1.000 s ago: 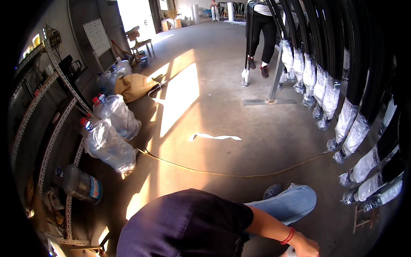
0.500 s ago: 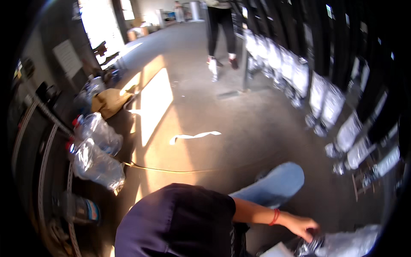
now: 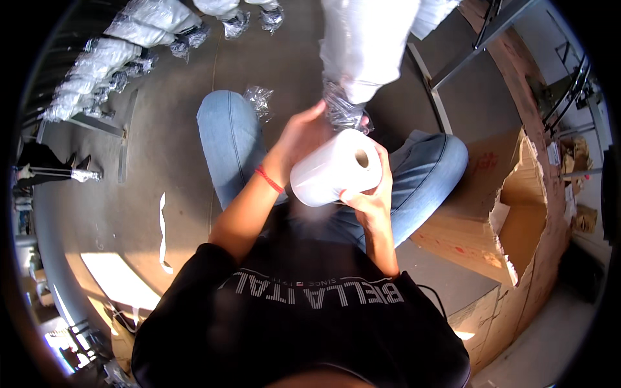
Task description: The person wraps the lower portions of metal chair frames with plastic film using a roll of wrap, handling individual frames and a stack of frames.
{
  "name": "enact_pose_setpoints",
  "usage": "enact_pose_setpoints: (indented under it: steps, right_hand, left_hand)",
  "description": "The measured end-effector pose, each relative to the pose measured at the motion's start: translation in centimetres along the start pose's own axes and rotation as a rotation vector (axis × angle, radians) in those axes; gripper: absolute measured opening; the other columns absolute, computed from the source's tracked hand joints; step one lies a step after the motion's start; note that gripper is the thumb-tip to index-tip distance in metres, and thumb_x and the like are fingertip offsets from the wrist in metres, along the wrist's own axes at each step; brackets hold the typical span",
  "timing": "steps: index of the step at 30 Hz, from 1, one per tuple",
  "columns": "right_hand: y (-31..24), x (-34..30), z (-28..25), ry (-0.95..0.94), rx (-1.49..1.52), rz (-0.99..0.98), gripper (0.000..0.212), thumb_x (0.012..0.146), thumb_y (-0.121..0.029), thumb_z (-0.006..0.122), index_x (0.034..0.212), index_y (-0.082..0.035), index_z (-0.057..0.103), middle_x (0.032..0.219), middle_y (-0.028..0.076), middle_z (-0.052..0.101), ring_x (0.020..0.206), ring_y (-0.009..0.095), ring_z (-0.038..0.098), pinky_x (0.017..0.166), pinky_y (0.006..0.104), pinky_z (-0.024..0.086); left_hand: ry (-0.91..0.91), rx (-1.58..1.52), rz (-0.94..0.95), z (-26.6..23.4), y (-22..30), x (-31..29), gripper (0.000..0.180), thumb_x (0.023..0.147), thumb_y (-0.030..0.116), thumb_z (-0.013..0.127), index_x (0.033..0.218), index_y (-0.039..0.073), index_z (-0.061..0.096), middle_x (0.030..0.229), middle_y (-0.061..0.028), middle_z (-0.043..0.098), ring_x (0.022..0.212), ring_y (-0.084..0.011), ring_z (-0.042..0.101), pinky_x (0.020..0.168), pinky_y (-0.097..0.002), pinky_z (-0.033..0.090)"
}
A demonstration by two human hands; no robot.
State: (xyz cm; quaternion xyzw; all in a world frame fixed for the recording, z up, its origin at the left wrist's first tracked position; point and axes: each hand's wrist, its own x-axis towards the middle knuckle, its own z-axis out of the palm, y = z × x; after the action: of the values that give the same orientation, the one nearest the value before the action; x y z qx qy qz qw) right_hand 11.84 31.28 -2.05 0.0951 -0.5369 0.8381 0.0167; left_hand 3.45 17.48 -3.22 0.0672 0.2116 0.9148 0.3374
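A white roll of stretch film (image 3: pixel 330 169) with a hollow cardboard core is gripped in my right hand (image 3: pixel 370 202), thumb on its near side. Beyond it hangs a white bundle (image 3: pixel 372 48) whose lower end (image 3: pixel 343 107) is wrapped in crinkled clear film. My left hand (image 3: pixel 299 137), with a red bracelet at the wrist, is closed around that lower end. Its thumb lies along the left side and a fingertip shows at the right; the roll hides part of this hand.
More film-wrapped bundles (image 3: pixel 152 22) hang along the upper left. Crumpled clear film (image 3: pixel 259 100) lies near my left knee. A torn cardboard box (image 3: pixel 466 229) stands at my right, below a metal frame bar (image 3: pixel 479 48). A white strip (image 3: pixel 163 233) lies on the floor; a person's legs (image 3: pixel 48 171) show far left.
My view has swung from the floor at the left to the bundle before me. The film roll is now plainly visible in my right hand, which was out of sight earlier.
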Motion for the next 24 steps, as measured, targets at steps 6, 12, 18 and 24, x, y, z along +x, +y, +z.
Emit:
enact_pose_setpoints:
  steps: [6,12,18,24]
  right_hand:
    - [0.6,0.0,1.2,-0.075,-0.153,-0.001,0.087,0.052,-0.021,0.081,0.122,0.002,0.035,0.111,0.011,0.05,0.105,0.018,0.048,0.091,0.0308,0.037]
    - [1.2,0.6,0.6,-0.127,-0.167,-0.019,0.086,0.053,-0.018,0.081,0.122,0.003,0.035,0.111,0.011,0.049,0.106,0.018,0.048,0.092,0.0311,0.036]
    - [1.2,1.1,0.5,-0.163,-0.127,-0.015,0.086,0.054,-0.017,0.081,0.123,0.003,0.034,0.114,0.012,0.049,0.108,0.02,0.047,0.094,0.0325,0.035]
    - [1.8,1.2,-0.2,-0.127,-0.058,0.003,0.091,0.049,-0.021,0.083,0.123,0.003,0.035,0.114,0.01,0.049,0.107,0.018,0.048,0.093,0.0301,0.035]
  left_hand:
    - [-0.118,-0.299,0.014,-2.4,-0.4,-0.5,0.069,0.084,0.046,0.049,0.129,-0.002,0.03,0.128,-0.019,0.04,0.121,-0.0314,0.037,0.101,-0.0428,0.033]
    - [-0.182,-0.295,0.071,-3.5,-1.0,1.1,0.077,0.08,0.051,0.053,0.13,-0.002,0.028,0.126,-0.0174,0.042,0.119,-0.0306,0.04,0.102,-0.0436,0.032]
    - [-0.19,-0.411,-0.074,-8.0,-1.3,4.2,0.074,0.081,0.057,0.045,0.131,0.004,0.031,0.125,-0.0149,0.044,0.117,-0.0292,0.042,0.102,-0.0461,0.029]
    - [-0.467,-0.271,0.175,-6.8,-2.2,7.0,0.048,0.084,0.045,0.046,0.12,0.013,0.048,0.124,-0.0068,0.046,0.125,-0.028,0.033,0.106,-0.0503,0.017]
